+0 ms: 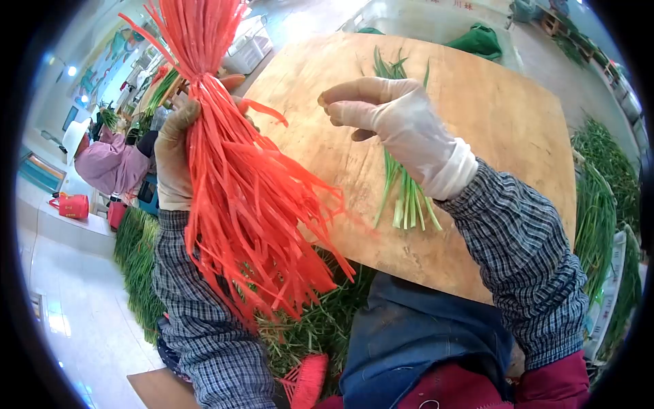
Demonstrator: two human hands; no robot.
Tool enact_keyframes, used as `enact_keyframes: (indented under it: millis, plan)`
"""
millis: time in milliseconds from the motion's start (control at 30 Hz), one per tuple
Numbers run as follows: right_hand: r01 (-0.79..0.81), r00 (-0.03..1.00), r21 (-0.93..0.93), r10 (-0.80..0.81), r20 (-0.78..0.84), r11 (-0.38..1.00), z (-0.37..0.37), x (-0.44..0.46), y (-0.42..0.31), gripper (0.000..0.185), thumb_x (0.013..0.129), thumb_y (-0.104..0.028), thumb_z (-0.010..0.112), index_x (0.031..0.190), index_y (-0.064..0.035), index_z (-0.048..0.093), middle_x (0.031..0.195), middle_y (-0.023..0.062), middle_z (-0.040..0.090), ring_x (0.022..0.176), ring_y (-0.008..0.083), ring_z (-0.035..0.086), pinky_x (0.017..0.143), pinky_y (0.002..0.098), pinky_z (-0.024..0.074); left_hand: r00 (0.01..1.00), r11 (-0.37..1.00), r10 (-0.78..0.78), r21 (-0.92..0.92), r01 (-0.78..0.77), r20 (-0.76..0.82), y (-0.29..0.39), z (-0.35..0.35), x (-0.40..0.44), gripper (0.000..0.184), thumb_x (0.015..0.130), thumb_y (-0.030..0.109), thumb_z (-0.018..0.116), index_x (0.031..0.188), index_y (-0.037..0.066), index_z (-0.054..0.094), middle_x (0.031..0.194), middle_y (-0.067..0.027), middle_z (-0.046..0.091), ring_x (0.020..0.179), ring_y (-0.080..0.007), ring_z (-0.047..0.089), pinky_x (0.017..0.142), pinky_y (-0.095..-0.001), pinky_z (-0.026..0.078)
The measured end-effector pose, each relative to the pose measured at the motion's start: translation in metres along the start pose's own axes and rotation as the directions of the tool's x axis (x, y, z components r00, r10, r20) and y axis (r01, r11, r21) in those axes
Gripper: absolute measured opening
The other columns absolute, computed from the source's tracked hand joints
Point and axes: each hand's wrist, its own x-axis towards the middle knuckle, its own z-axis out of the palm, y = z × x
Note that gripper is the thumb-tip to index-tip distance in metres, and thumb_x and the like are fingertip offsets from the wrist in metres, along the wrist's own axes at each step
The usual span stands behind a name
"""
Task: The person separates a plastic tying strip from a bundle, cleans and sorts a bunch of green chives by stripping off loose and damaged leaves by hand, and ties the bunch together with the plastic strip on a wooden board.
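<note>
Over the left edge of the wooden table, in the head view, grasp 1 bunch of red strips in the gloved left hand. Clench it just below the narrow, gathered part, with the thumb on the near side and fingers partly hidden behind. Let the loose ends fan down past the table's near left corner, and the other ends spread upward, out of view at the top.

Hold the gloved right hand above the middle of the table, well apart from the strips, with fingers bent towards the thumb. Cannot tell whether closed on anything thin.

Beneath the right hand, see 1 small bunch of green onions lying on the table, partly covered from sight by that hand and wrist. Find pale ends towards the near edge and green tips towards the far edge.

Beyond the far edge, see 1 green cloth. Past the right edge, see heaps of long green leaves. Below the near edge, see 1 blue apron and more loose greens. Off the left edge, see 1 person in a white hat and, near the person, 1 red bag.
</note>
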Motion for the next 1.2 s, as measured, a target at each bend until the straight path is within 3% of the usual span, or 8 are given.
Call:
enact_keyframes:
  millis: [267,533,667,900,967,1067,1167,1200]
  plan:
    - [0.178,0.980,-0.069,-0.170,0.106,0.982,0.004,0.003,-0.007,0.046,0.075,-0.017,0.064,0.113,0.0059,0.052,0.111,0.0168,0.058,0.100,0.0219,0.056,0.089,0.0289,0.0423,0.997,0.998,0.014,0.061,-0.019,0.082,-0.019,0.034,-0.007,0.063,0.071,0.027,0.059,0.118,-0.011,0.040,0.086,-0.0184,0.060,0.074,-0.0276,0.062,0.068,-0.0370,0.054]
    - [-0.292,0.910,0.133,0.232,0.343,0.947,0.000,-0.004,-0.026,0.021,0.075,-0.011,0.061,0.089,0.0047,0.063,0.067,0.0078,0.060,0.057,0.0166,0.056,0.057,0.0287,0.0472,1.000,0.999,0.008,0.042,-0.008,0.005,-0.021,0.026,-0.021,0.060,0.077,0.026,0.055,0.122,-0.010,0.036,0.090,-0.0167,0.059,0.077,-0.0266,0.061,0.073,-0.0365,0.052]
    - [-0.139,0.941,-0.146,0.177,0.289,0.979,0.003,-0.010,-0.020,0.011,0.077,-0.006,0.056,0.079,0.0029,0.062,0.061,0.0046,0.056,0.054,0.0094,0.051,0.050,0.0228,0.0427,0.997,1.000,-0.023,0.003,0.023,-0.076,-0.010,-0.001,-0.014,0.051,0.080,0.024,0.053,0.119,-0.008,0.040,0.088,-0.0131,0.059,0.072,-0.0245,0.060,0.074,-0.0352,0.052]
    - [-0.288,0.946,-0.124,0.303,0.116,0.949,-0.012,-0.057,-0.022,0.010,0.076,-0.006,0.055,0.074,0.0018,0.062,0.060,0.0036,0.055,0.051,0.0068,0.047,0.046,0.0214,0.0366,0.891,0.997,0.025,0.078,0.012,-0.454,0.032,-0.091,0.013,0.016,0.081,0.017,0.052,0.082,0.002,0.056,0.080,-0.0101,0.062,0.072,-0.0239,0.061,0.072,-0.0371,0.051]
    - [-0.374,0.927,-0.075,0.374,-0.002,0.925,-0.043,-0.073,-0.030,0.010,0.076,-0.005,0.056,0.074,0.0021,0.062,0.058,0.0025,0.054,0.048,0.0053,0.044,0.044,0.0195,0.0339,0.858,0.883,0.314,0.458,-0.107,-0.407,0.050,-0.128,0.016,0.016,0.080,0.018,0.054,0.084,0.004,0.058,0.083,-0.0066,0.062,0.074,-0.0199,0.060,0.075,-0.0321,0.049]
    - [-0.453,0.838,0.307,0.517,-0.173,0.837,-0.121,-0.096,-0.027,0.014,0.081,-0.008,0.053,0.084,0.0050,0.058,0.055,-0.0006,0.048,0.046,0.0055,0.041,0.042,0.0159,0.0307,0.818,0.764,0.366,0.646,0.008,-0.444,0.060,-0.147,0.032,0.020,0.077,0.017,0.058,0.090,0.001,0.060,0.083,-0.0031,0.059,0.075,-0.0153,0.054,0.076,-0.0280,0.043]
    - [-0.178,0.831,0.674,0.476,-0.287,0.717,-0.182,-0.117,-0.016,0.018,0.084,-0.008,0.051,0.094,0.0071,0.053,0.060,0.0001,0.048,0.049,0.0075,0.043,0.045,0.0176,0.0352,0.920,0.494,0.303,0.866,0.073,-0.250,0.051,-0.164,0.082,0.027,0.074,0.011,0.054,0.100,0.002,0.058,0.082,-0.0013,0.058,0.067,-0.0127,0.052,0.062,-0.0235,0.042]
    - [-0.110,0.800,0.695,0.479,-0.363,0.710,-0.190,-0.128,-0.016,0.019,0.085,-0.008,0.050,0.096,0.0069,0.052,0.063,0.0010,0.049,0.051,0.0084,0.045,0.047,0.0187,0.0375,0.924,0.192,0.300,0.964,0.184,-0.236,0.044,-0.170,0.095,0.036,0.074,0.013,0.053,0.108,0.001,0.054,0.079,-0.0046,0.059,0.065,-0.0130,0.052,0.061,-0.0248,0.042]
